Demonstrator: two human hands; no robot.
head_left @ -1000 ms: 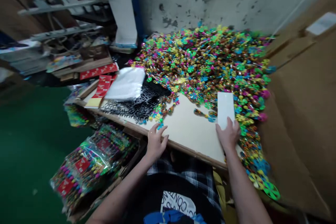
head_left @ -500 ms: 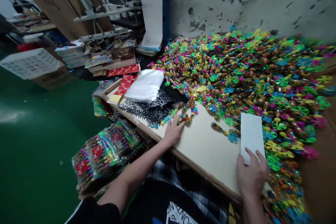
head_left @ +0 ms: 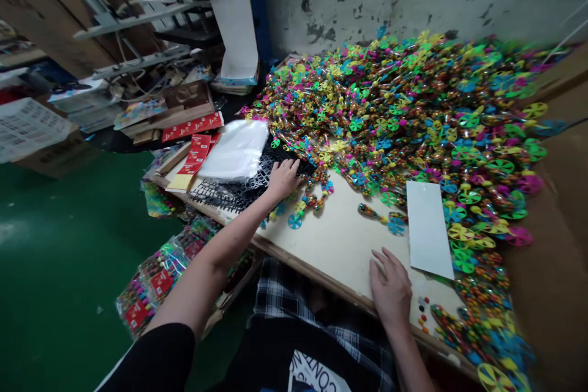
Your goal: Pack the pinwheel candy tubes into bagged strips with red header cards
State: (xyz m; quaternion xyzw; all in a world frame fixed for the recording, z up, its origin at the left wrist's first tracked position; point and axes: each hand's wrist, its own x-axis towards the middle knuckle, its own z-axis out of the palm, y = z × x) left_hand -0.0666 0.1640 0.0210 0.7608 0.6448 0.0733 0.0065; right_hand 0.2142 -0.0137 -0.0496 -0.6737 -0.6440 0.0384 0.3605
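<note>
The pale worktop [head_left: 335, 245] leaves a passage between the two hands, from the near edge up to the heap of colourful pinwheel toys [head_left: 390, 116], which blocks the far and right sides. A white card [head_left: 429, 229] lies beyond the right hand [head_left: 390, 288]; black plastic mesh [head_left: 229, 196] and clear bags [head_left: 234, 150] crowd the left, beside the left hand [head_left: 283, 179].

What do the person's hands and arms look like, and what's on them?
The left hand and right hand are bare, with no gloves, rings or watches showing. Both forearms are uncovered. A black short sleeve ends above the left elbow; the right sleeve is out of view.
</note>
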